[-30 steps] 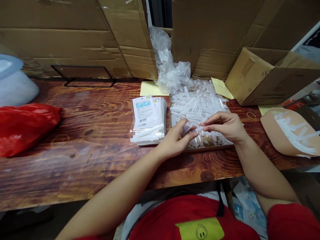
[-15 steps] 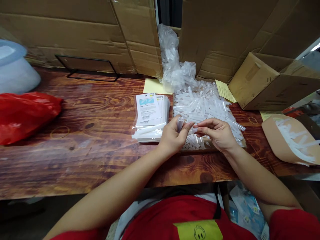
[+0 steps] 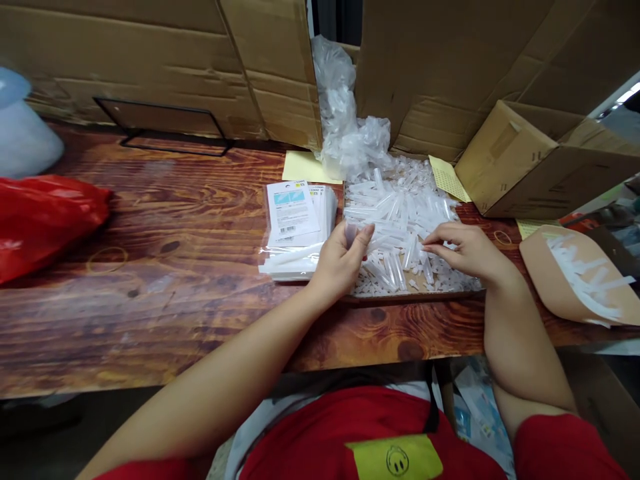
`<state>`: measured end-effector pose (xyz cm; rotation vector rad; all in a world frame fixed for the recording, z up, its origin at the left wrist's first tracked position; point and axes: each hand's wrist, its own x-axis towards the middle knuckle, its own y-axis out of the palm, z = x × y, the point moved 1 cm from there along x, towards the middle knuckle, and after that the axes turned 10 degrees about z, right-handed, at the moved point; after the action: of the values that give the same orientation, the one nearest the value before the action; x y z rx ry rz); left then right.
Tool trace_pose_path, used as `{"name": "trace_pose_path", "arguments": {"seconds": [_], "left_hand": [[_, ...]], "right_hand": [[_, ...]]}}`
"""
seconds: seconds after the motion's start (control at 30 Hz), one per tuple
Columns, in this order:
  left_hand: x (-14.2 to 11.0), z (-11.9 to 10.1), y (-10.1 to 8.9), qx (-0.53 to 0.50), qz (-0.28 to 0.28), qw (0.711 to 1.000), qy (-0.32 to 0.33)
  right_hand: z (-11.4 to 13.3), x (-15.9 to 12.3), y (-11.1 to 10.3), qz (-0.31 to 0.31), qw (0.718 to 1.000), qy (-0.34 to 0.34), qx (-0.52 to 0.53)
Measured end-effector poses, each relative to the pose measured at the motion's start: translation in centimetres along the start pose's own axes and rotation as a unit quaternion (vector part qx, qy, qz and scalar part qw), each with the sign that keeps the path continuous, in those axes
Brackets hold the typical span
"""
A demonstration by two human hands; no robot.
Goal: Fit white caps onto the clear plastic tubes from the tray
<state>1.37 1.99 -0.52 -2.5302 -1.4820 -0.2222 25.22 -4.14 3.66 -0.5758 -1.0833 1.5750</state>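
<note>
My left hand (image 3: 339,261) is closed around a translucent plastic tube (image 3: 351,232), whose end shows between thumb and fingers. It is at the left edge of a shallow cardboard tray (image 3: 420,296). A heap of clear plastic tubes (image 3: 395,207) fills much of that tray, with small white pieces (image 3: 373,285) scattered along its front. Over the tray's right part, my right hand (image 3: 463,250) has thumb and forefinger pinched together; whatever is between the tips is too small to name. Left of the tray lies a stack of clear packets with printed cards (image 3: 295,220).
Crumpled clear plastic (image 3: 345,127) sits behind the tray. To the right are an open cardboard box (image 3: 505,160) and a tan container of white strips (image 3: 543,270). A black wire stand (image 3: 165,107), red plastic bag (image 3: 50,217) and whitish tub (image 3: 25,137) are on the left.
My hands have moved apart: the right has left the left hand's fingertips and gone right over the tray. The left keeps its tube. The whole view has shifted slightly.
</note>
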Motion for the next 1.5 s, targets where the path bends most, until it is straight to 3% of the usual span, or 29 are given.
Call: {"name": "trace_pose_path", "arguments": {"seconds": [0.2,0.33,0.43,0.83,0.93,1.07,1.3,1.4,1.5], "left_hand": [[-0.4,0.3,0.0,0.100,0.032,0.994,-0.028],[-0.7,0.0,0.3,0.145,0.046,0.988,-0.038],[-0.7,0.0,0.3,0.149,0.046,0.987,-0.037],[-0.7,-0.1,0.2,0.151,0.057,0.986,-0.040],[-0.7,0.0,0.2,0.147,0.057,0.987,-0.037],[-0.6,0.1,0.2,0.127,0.052,0.990,-0.039],[-0.4,0.3,0.2,0.104,0.060,0.992,-0.027],[-0.4,0.1,0.1,0.090,0.058,0.994,-0.016],[-0.4,-0.3,0.1,0.068,0.051,0.996,-0.006]], "right_hand": [[-1.8,-0.9,-1.0,0.078,0.997,0.019,-0.022],[-1.1,-0.4,0.7,0.143,0.986,0.012,-0.084],[-0.4,0.1,1.9,0.151,0.978,0.011,-0.145],[-1.2,0.7,2.7,0.092,0.986,0.017,-0.137],[-0.9,0.9,2.7,0.026,0.993,0.003,-0.113],[0.2,0.7,2.4,-0.067,0.998,-0.008,0.009],[3.1,1.2,4.0,-0.057,0.978,-0.138,0.144],[3.9,1.4,4.8,-0.076,0.975,-0.142,0.155],[4.4,1.4,5.3,-0.097,0.977,-0.089,0.167]]}}
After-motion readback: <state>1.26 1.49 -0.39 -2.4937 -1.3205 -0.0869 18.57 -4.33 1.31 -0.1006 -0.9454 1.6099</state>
